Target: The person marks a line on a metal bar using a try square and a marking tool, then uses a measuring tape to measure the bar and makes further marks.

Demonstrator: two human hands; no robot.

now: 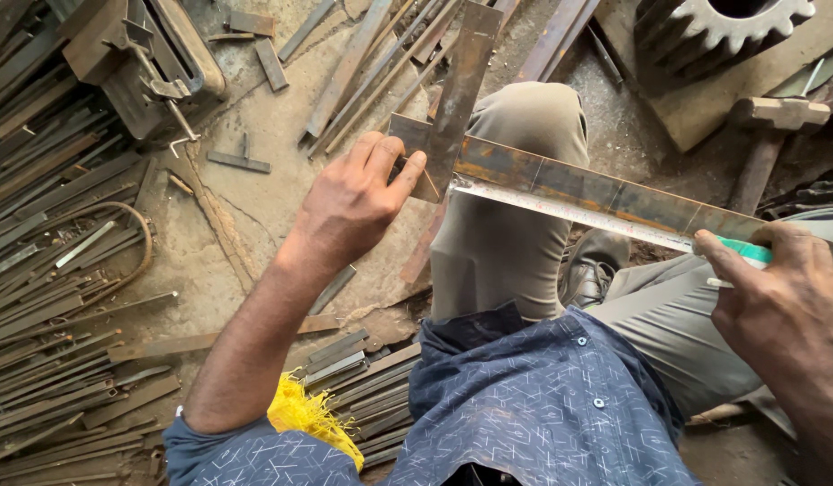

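A long rusty flat steel bar [606, 193] lies across my raised knee, running from the middle of the view to the right edge. My left hand [358, 198] pinches its left end together with the hook of a tape measure blade [570, 214] that stretches along the bar's lower edge. My right hand [781, 297] grips the green-and-white tape measure case [745, 251] at the bar's right end. A second rusty flat bar [461, 81] stands crosswise behind the left end.
Heaps of cut steel strips [47, 297] cover the ground at left and under my arm. A metal tool [137, 58] sits top left, a big gear wheel [718, 27] top right, a hammer [768, 135] beside it. Yellow cloth [308, 418] lies under my forearm.
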